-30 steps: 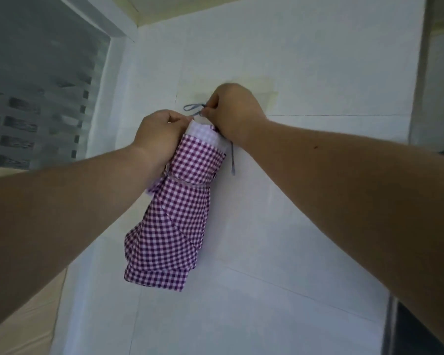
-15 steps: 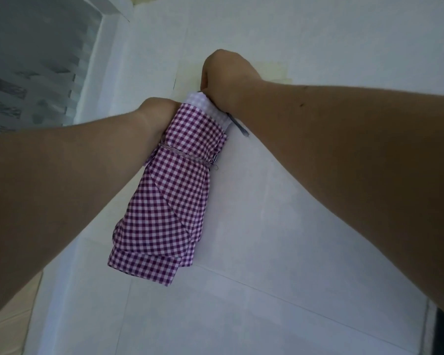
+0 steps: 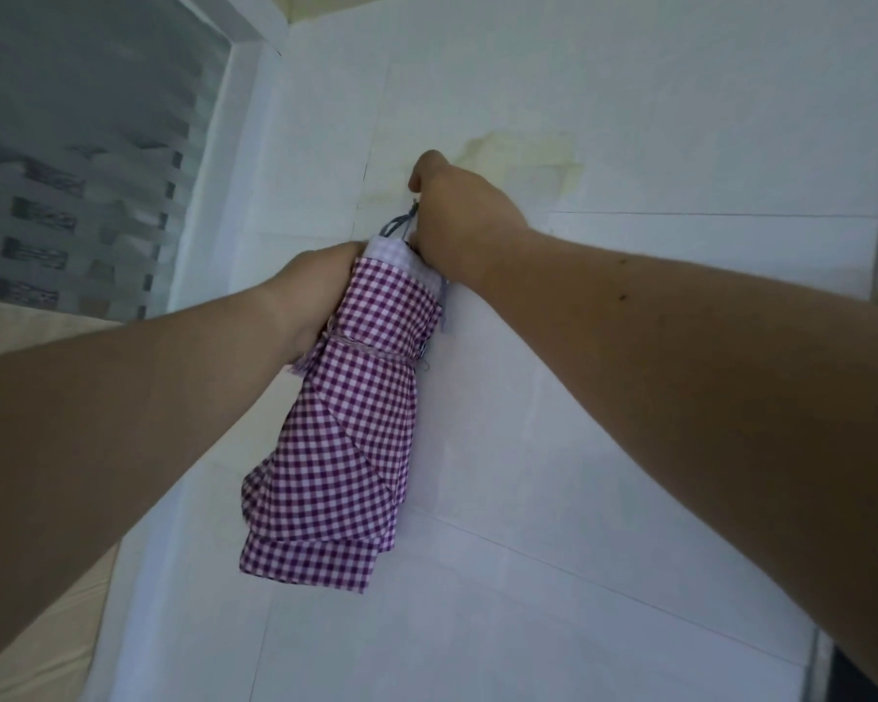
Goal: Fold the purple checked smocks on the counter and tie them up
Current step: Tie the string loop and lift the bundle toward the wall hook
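A folded purple checked smock lies lengthwise on the white counter, cinched by a thin string round its upper part. My left hand grips the bundle's far end from the left. My right hand sits just beyond that end, fingers curled, pinching the grey-blue tie string that comes out of the top. A loose end of string hangs down the bundle's right side. The fingertips of both hands are hidden.
A yellowish stain marks the counter just beyond my right hand. A frosted window with a white frame stands at the left. A beige surface shows below the counter's left edge, a dark gap at the lower right.
My right hand has gone from pressing on the bundle's end to pulling the string away from it. The string loop shows again above the top. The bundle has hardly shifted.
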Available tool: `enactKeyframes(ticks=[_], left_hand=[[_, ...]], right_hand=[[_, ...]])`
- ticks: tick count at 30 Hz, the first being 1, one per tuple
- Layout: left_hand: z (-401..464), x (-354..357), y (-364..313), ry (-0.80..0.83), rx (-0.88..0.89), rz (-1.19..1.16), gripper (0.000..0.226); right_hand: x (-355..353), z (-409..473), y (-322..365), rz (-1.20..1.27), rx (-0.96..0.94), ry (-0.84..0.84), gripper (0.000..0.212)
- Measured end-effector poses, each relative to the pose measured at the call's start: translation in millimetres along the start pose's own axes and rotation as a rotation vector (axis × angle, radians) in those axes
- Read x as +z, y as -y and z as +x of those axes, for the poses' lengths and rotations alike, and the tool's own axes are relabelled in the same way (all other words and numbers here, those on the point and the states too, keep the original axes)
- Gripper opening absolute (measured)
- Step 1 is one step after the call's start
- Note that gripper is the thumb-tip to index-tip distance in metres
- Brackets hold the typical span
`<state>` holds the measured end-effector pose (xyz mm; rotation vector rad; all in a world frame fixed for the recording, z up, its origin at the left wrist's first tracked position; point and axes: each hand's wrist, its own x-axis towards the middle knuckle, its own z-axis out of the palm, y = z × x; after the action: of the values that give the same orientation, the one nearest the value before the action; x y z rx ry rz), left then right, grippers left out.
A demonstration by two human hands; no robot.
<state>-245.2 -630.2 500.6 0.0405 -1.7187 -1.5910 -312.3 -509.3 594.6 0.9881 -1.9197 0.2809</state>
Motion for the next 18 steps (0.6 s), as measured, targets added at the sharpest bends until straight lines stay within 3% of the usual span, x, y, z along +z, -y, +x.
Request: enactKeyframes(ticks=[3,6,8,13,18], left_hand=[[-23,-10,8,0.082,0.000,0.053,0.065],[-30,-15,24,0.147,0.144,0.288,0.064],[-37,-19,30,0.151,0.138,0.342,0.057],[-43,-33,35,0.177,0.008,0.070,0.046],[-55,-34,34,0.142,-0.152,-0.193,0.050]], right_hand=[[0,-14,1,0.129,0.042,-0.005,0.037],[2,-30,-2,0.233,0.080,-0.018,0.031],[1,-44,3,0.311,0.115,-0.016,0.028],[6,-60,11,0.548,0.233,0.047,0.040],[14,-75,17,0.832,0.407,0.396,0.067]])
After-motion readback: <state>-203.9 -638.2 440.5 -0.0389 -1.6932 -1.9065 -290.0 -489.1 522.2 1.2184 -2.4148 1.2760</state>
